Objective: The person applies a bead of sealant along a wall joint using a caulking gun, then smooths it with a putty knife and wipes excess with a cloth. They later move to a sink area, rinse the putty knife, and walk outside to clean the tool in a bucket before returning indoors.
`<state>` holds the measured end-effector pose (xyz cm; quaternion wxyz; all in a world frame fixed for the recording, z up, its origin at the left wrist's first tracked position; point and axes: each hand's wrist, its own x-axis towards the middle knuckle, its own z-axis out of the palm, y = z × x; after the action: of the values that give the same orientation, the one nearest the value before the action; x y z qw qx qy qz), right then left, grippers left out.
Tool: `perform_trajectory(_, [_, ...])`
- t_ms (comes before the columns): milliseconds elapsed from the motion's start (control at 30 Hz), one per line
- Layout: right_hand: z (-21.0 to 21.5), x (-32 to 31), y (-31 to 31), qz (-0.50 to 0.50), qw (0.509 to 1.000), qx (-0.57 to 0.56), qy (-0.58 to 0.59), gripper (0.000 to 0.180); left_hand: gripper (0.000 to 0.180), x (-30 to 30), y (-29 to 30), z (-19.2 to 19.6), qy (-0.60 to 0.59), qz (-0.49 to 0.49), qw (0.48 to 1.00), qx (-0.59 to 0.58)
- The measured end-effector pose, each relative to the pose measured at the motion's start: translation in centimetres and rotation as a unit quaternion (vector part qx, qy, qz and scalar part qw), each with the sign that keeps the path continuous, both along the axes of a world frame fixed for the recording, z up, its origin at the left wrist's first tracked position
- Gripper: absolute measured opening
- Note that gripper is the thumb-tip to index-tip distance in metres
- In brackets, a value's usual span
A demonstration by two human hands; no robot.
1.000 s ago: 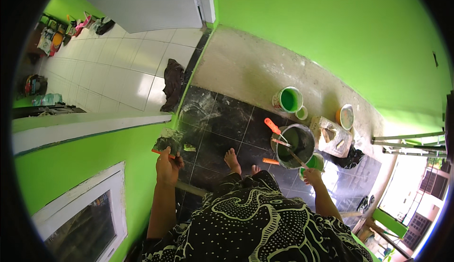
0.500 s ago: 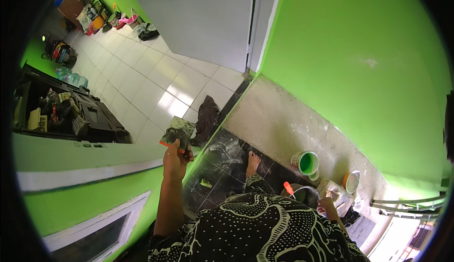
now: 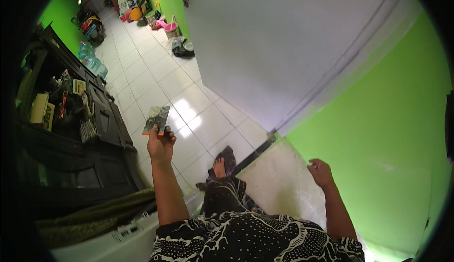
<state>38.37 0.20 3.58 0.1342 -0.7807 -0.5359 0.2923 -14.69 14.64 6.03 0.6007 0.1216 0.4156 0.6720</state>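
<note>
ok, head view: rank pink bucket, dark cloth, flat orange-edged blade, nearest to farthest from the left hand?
1. Flat orange-edged blade: in the left hand.
2. Dark cloth: on the floor, to the hand's right.
3. Pink bucket: floor, far ahead.

plate (image 3: 158,115): smeared, patchy | floor tiles (image 3: 142,63): glossy | door (image 3: 265,39): smooth | shirt (image 3: 255,238): cloth | bottles (image 3: 94,65): clear plastic

- Left hand (image 3: 161,147) grips a smeared flat plate (image 3: 158,116) by its orange edge.
- Right hand (image 3: 321,173), fingers loosely bent, shows before the green wall (image 3: 388,134).
- Bare foot (image 3: 219,168) rests on dark cloth (image 3: 228,155).
- Grey door (image 3: 274,39) stands open.
</note>
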Motion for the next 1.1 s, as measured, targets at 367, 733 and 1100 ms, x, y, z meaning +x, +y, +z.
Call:
perform_trajectory(367, [-8.1, -0.3, 3.6, 0.019, 0.921, -0.379, -0.087, 0.047, 0.027, -14.7, 24.5, 4.0, -0.010, 0.136, 0.989, 0.047])
perform_trajectory(733, [-7.4, -6.4, 30.1, 0.125, 0.924, -0.339, -0.122, 0.043, 0.027, -18.7, 32.4, 5.5, 0.003, 0.062, 0.998, 0.009])
perform_trajectory(1100, [-9.9, -30.3, 58.1, 0.299, 0.941, -0.157, -0.018, 0.040, 0.031, -32.1, 32.3, 1.8, 0.023, 0.124, 0.988, -0.090])
